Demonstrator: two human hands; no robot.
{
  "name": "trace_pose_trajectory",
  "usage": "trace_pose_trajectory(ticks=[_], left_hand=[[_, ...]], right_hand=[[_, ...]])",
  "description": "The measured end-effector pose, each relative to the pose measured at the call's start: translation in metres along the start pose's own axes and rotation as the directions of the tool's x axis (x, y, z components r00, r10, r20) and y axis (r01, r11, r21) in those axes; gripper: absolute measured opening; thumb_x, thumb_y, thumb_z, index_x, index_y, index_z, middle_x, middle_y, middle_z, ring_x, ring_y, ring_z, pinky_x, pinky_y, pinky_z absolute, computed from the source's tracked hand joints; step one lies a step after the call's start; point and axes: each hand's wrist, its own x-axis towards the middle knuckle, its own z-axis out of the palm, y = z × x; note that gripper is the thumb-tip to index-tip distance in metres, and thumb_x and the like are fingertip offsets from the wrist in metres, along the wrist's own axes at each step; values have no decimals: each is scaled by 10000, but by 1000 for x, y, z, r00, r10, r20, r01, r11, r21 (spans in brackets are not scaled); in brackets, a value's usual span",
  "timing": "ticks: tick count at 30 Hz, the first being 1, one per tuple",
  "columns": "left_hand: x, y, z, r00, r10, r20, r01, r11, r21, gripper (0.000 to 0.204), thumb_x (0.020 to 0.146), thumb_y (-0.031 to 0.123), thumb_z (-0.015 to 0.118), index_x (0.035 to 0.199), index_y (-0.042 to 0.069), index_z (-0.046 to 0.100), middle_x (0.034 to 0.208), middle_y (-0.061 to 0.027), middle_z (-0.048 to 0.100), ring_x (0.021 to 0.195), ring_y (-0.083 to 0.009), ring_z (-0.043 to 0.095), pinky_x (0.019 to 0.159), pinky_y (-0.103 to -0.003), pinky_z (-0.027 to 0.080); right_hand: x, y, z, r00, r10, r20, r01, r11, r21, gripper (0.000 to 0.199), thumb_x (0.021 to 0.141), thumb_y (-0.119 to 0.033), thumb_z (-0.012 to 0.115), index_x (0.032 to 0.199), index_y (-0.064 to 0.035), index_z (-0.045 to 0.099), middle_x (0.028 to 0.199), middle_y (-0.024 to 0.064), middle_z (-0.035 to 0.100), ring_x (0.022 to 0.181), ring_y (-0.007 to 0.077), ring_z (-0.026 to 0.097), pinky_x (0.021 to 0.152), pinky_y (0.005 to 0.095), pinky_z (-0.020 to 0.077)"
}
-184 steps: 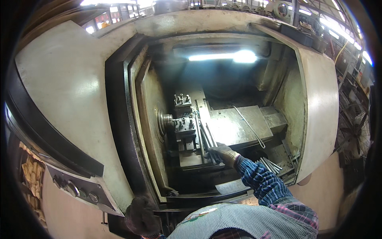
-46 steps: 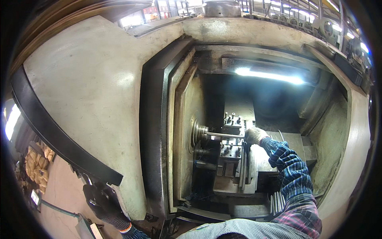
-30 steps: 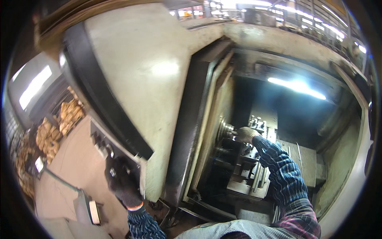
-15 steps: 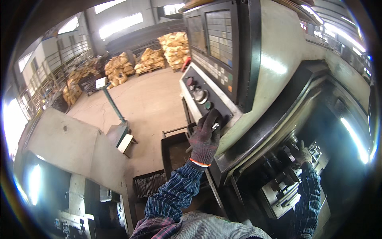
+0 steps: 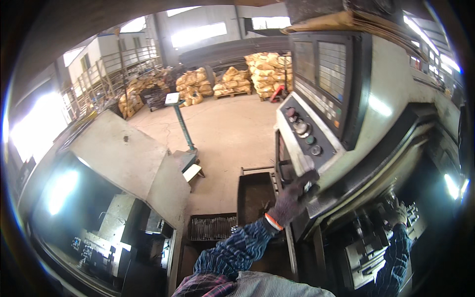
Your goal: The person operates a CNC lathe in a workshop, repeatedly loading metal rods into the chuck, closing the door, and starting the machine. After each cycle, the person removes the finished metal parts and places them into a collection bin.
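Note:
My left hand (image 5: 289, 202), in a dark knitted glove, is just below the control panel (image 5: 312, 129) of the lathe at the right. Its fingers are closed around a small shiny metal part (image 5: 308, 186), slightly blurred. My right hand (image 5: 397, 215), in a paler glove, reaches into the lathe's open work area. One fingertip points up beside the chuck (image 5: 391, 194), close to the tool holder (image 5: 411, 212). The fingers look pinched there, but what lies between them is too small and dark to make out.
A second lathe (image 5: 118, 153) stands open at the left. Between the machines are a black tray (image 5: 256, 182) and a crate of metal rods (image 5: 210, 215). A green platform scale (image 5: 183, 121) stands farther off. Yellow sacks (image 5: 269, 74) are stacked at the back.
My left hand has come down off the control panel, uncovering its lowest knob, with the metal part still held. The view has turned left. My right hand stays at the chuck.

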Motion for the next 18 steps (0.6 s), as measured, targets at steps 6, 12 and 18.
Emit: trace_pose_trajectory(ticks=[6, 12, 18], left_hand=[[-101, -6, -78, 940, -340, 30, 337, 938, 79, 403, 1019, 290, 631, 1349, 60, 618, 1284, -161, 674, 1204, -263, 649, 1015, -378, 511], [-147, 24, -159, 875, -482, -52, 484, 874, 40, 405, 1026, 238, 627, 1393, 68, 601, 1269, -119, 692, 1161, -191, 648, 993, -327, 511], [-223, -42, -183, 882, -463, -89, 417, 853, -312, 441, 1005, 83, 614, 1440, 36, 557, 1234, -42, 676, 1047, -91, 618, 908, -244, 508]], right_hand=[[5, -9, 21, 992, 102, -75, -88, 982, 167, 850, 841, -606, 634, 1551, -190, 423, 1572, 201, 429, 1453, 495, 333, 1201, 540, 306], [20, 32, 79, 757, 187, -626, -108, 981, 162, 669, 954, -449, 592, 1557, -217, 421, 1491, 182, 499, 1308, 391, 519, 1040, 512, 471], [-128, -156, -42, 654, 95, -751, 422, 778, 465, 777, 895, -411, 725, 1530, -75, 427, 1485, 213, 519, 1364, 398, 489, 1147, 486, 386]])
